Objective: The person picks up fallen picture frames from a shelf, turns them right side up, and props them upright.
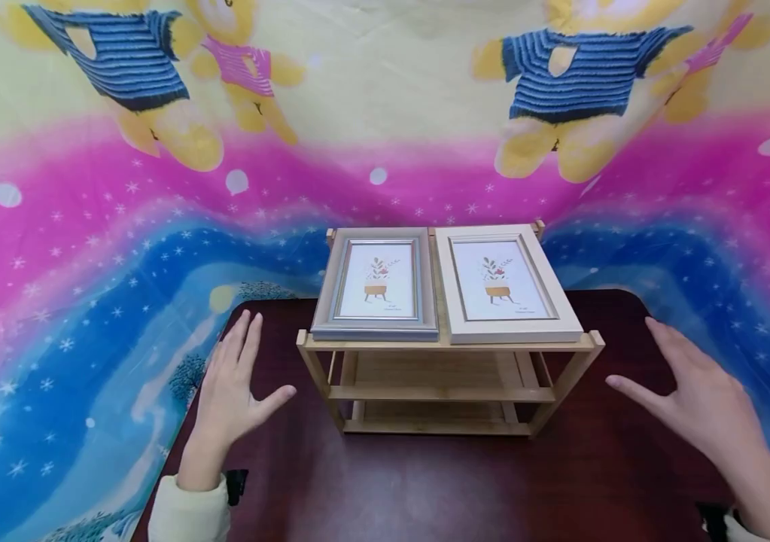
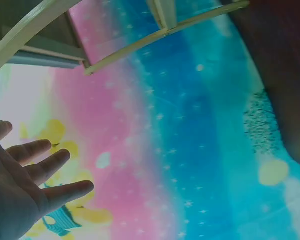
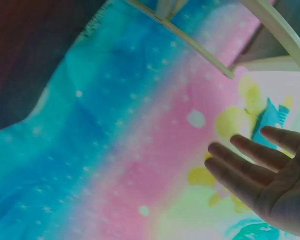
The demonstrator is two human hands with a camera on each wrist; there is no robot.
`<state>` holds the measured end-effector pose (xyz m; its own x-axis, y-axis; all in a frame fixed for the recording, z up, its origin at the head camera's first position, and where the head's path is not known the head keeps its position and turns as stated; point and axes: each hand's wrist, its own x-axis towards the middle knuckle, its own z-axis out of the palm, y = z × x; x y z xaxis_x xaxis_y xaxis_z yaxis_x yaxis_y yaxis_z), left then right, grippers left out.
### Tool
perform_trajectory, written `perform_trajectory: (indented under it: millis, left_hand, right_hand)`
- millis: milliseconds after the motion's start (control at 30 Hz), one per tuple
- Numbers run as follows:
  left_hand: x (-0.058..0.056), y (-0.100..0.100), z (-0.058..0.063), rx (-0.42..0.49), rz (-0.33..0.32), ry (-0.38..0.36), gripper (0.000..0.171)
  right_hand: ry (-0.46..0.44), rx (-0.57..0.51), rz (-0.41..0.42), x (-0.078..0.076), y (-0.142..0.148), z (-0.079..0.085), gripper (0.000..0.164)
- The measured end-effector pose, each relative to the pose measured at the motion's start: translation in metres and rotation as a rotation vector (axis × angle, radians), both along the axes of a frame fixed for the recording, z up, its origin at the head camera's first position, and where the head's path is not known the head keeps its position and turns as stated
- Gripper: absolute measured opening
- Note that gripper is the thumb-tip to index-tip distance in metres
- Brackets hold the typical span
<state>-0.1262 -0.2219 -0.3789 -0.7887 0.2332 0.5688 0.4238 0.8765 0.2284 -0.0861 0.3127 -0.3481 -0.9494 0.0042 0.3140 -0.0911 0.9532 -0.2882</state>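
Observation:
A light wooden tiered rack (image 1: 442, 394) stands on a dark table, with two picture frames lying side by side on its top. The silver-grey picture frame (image 1: 428, 301) is on the left, the white picture frame (image 1: 564, 320) on the right. Each shows a print of a plant in a pot on legs. To the left of the rack, my left hand (image 1: 230, 391) is raised with fingers straight and thumb apart, touching nothing. My right hand (image 1: 703, 399) is held the same way beyond the rack's right side, its fingers spread. Both wrist views show bare palms.
The dark red-brown table (image 1: 425, 482) has rounded far corners. A cloth (image 1: 385, 113) printed with bears, snowflakes and pink and blue bands hangs close behind the rack and runs down both sides. Lower slatted shelves (image 1: 432, 414) sit under the rack's top.

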Motion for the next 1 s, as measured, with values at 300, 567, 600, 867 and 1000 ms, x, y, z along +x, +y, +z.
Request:
perform_trajectory:
  millis: [300,567,600,867,1000]
  left_hand:
    - [-0.009,0.004,0.026,0.042,-0.077,0.035,0.096]
    - [-0.022,0.014,0.045,0.139,-0.197,0.067,0.081]
    - [-0.023,0.016,0.047,0.149,-0.211,0.066,0.079]
    - [-0.037,0.029,0.069,0.182,-0.330,0.047,0.072]
    - [-0.043,0.035,0.079,0.159,-0.333,0.014,0.072]
  right_hand:
    - [0.094,-0.002,0.034,-0.001,-0.010,0.032,0.087]
    - [0.228,-0.086,0.154,-0.010,-0.034,0.054,0.050]
    - [0.235,-0.096,0.175,-0.012,-0.038,0.057,0.047]
    - [0.240,-0.092,0.260,-0.025,-0.069,0.074,0.042]
    - [0.211,-0.108,0.308,-0.032,-0.084,0.078,0.044]
